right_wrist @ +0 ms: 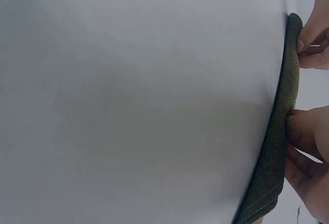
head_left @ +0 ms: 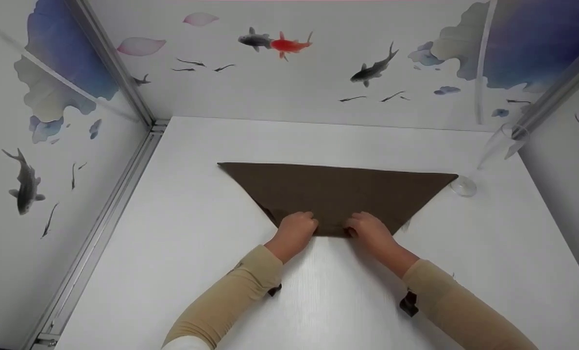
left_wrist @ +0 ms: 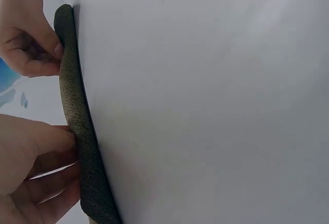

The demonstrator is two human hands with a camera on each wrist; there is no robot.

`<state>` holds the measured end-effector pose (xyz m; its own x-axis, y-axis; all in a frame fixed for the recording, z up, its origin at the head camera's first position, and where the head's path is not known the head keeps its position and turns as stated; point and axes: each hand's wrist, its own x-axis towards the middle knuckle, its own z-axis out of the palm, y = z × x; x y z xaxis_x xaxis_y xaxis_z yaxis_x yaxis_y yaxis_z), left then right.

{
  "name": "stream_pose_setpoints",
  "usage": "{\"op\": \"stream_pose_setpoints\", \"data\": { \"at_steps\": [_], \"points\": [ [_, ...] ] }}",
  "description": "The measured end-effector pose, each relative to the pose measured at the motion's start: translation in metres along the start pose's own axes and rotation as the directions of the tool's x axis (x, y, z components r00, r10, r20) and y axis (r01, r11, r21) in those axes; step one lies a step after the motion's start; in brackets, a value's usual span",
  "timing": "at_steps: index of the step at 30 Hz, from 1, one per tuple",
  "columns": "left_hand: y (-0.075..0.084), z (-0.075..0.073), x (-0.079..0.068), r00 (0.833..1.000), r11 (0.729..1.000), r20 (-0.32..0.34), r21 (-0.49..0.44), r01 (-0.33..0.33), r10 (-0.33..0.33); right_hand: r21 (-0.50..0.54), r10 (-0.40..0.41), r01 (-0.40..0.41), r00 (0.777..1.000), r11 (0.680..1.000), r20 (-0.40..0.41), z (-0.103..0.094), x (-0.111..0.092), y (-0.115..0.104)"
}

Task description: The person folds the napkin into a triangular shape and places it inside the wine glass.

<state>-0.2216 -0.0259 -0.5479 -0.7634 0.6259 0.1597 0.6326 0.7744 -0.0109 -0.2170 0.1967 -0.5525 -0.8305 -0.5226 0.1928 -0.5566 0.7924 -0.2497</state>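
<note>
A brown cloth napkin (head_left: pixel 338 194) lies on the white table, its long straight edge at the back and its shorter folded edge toward me. At that near edge my left hand (head_left: pixel 297 232) pinches the fold on the left, and my right hand (head_left: pixel 371 234) pinches it a short way to the right. From the left wrist view, the folded edge (left_wrist: pixel 77 106) shows as a thick rolled strip, with thumb and curled fingers against it. The right wrist view shows the same rolled strip (right_wrist: pixel 277 131) under the right thumb.
A clear stemmed glass (head_left: pixel 464 186) stands at the back right, its base beside the napkin's right corner. White panels with painted fish (head_left: pixel 289 46) and metal frame bars (head_left: pixel 119 184) enclose the table (head_left: pixel 173 243).
</note>
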Motion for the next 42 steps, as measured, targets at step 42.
{"op": "stream_pose_setpoints", "data": {
  "at_steps": [42],
  "points": [
    [0.001, -0.014, -0.009, 0.993, 0.991, 0.097, -0.12, -0.056, 0.068, -0.071, -0.04, 0.045, 0.996, 0.996, 0.075, -0.008, -0.023, -0.009]
  ]
}}
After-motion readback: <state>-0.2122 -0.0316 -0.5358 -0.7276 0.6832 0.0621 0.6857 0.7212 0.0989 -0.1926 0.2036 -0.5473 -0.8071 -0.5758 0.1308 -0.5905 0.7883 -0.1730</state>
